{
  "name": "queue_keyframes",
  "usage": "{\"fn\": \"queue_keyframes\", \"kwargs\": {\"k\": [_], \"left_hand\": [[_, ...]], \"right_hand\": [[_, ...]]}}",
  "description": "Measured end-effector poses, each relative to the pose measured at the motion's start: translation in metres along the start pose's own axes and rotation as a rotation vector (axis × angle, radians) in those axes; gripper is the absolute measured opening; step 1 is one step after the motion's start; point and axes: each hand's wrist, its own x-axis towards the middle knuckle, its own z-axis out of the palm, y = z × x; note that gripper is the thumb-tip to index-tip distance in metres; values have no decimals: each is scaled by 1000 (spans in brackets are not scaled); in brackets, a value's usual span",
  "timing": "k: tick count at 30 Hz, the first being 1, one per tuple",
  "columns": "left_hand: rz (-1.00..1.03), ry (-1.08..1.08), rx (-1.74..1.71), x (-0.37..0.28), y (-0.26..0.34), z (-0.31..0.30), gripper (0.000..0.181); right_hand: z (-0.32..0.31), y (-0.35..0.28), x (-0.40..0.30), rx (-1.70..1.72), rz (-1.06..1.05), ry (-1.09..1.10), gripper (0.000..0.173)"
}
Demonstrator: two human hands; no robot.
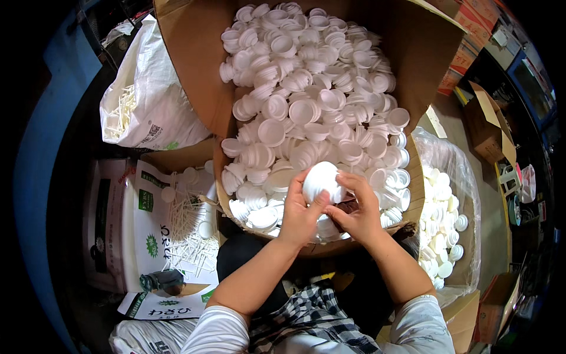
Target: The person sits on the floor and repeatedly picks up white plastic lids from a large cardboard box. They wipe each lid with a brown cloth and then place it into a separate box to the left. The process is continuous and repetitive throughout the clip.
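A stack of white, ribbed plastic caps or cups (323, 179) is held between my two hands, its smooth rounded end facing up. My left hand (298, 217) wraps the left side, thumb across the front. My right hand (360, 210) grips the right side, with its index finger near the upper edge and thumb low at the front. Right below and beyond my hands, a big cardboard box (418, 175) is heaped with similar white plastic cups (305, 110), many nested in short stacks. My palms hide part of the held piece and of the heap.
At left, a printed carton (148, 221) holds thin white sticks (194, 252) and some round white pieces. A white woven sack (154, 106) of sticks leans behind it. To the right stands a plastic-lined box (471, 265) of white caps (440, 230). An open carton (488, 124) sits farther right.
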Motion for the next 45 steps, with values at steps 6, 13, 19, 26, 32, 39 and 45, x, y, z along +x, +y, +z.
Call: {"fn": "queue_keyframes", "kwargs": {"k": [6, 13, 19, 26, 32, 39, 45], "left_hand": [[104, -82, 446, -4, -19, 2, 53], [275, -57, 697, -10, -33, 10, 48], [258, -62, 677, -8, -39, 1, 49], [-87, 85, 304, 24, -28, -36, 42], [-167, 49, 1027, 45, 9, -69, 42], [-465, -14, 1785, 35, -4, -83, 50], [-61, 199, 1566, 40, -5, -85, 31]], "right_hand": [[8, 26, 1, 821, 623, 217, 57], [17, 30, 2, 663, 677, 342, 42], [23, 46, -2, 535, 682, 281, 46], [-22, 61, 10, 1076, 928, -151, 36], [-91, 89, 18, 1838, 440, 71, 40], [-34, 126, 15, 456, 974, 165, 27], [10, 140, -2, -264, 684, -134, 33]]}}
